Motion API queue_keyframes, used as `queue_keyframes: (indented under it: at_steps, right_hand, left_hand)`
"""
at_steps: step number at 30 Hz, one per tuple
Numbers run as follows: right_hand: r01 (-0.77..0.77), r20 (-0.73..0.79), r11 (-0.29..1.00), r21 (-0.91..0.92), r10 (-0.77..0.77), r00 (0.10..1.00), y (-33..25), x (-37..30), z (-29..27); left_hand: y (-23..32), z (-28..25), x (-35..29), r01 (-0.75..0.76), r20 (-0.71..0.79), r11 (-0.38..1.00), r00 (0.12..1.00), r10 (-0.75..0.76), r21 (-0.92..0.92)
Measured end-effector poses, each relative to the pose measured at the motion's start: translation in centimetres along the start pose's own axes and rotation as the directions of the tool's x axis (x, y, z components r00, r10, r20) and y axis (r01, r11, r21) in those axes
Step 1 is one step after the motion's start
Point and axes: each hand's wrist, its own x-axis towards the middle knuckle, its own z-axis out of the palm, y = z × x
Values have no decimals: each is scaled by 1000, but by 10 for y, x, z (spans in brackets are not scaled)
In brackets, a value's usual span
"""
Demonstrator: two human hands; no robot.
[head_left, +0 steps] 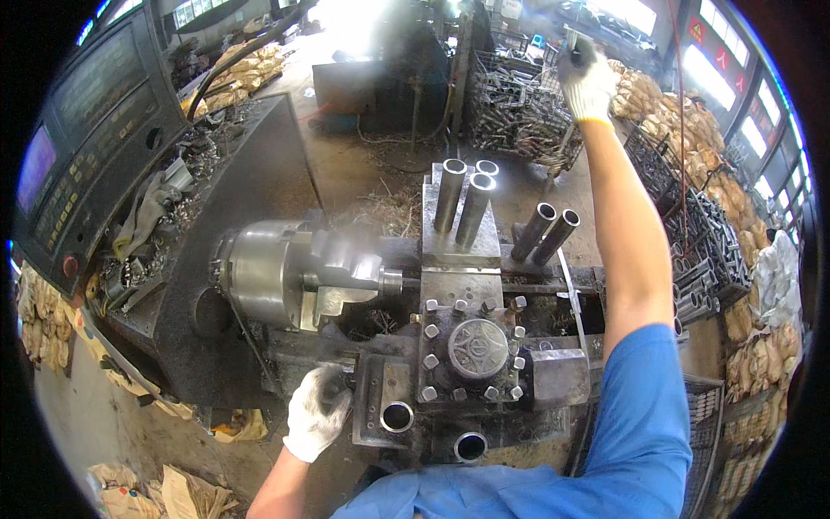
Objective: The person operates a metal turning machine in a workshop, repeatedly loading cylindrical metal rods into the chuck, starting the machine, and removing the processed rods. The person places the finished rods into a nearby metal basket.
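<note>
My left hand (318, 413), in a white work glove with dark soiling, is closed beside the lathe carriage (380, 381); what its fingers grip, if anything, is hidden. My right arm stretches far forward and up. At its end my gloved right hand (589, 82) is closed around something greyish that I cannot make out. Between the hands stands a square tool post (477, 348) ringed with bolts. To its left, the lathe chuck (264, 264) has a short metal tube (392, 281) at its centre. Several steel tubes (474, 212) stand upright behind the tool post.
A caliper (571, 298) lies right of the tool post. Two more tube openings show near my body, one a round tube end (397, 417). A control panel (78, 156) rises at the left. Beyond are a wire bin of metal parts (519, 108) and stacked sacks (683, 121).
</note>
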Motion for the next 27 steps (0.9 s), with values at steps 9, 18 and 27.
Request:
queue_keyframes:
  at_steps: [9,18,27]
  right_hand:
    - [-19,790,989,146,-105,604,-68,-98,-20]
    - [-489,609,669,560,-732,-304,-213,-267,7]
    - [-506,447,766,-396,-320,-835,-54,-276,-12]
  left_hand:
    - [19,-3,37,-269,-22,869,952,305,416]
    - [-9,79,173,-443,137,644,873,467,624]
    - [-17,85,182,-331,64,536,888,455,776]
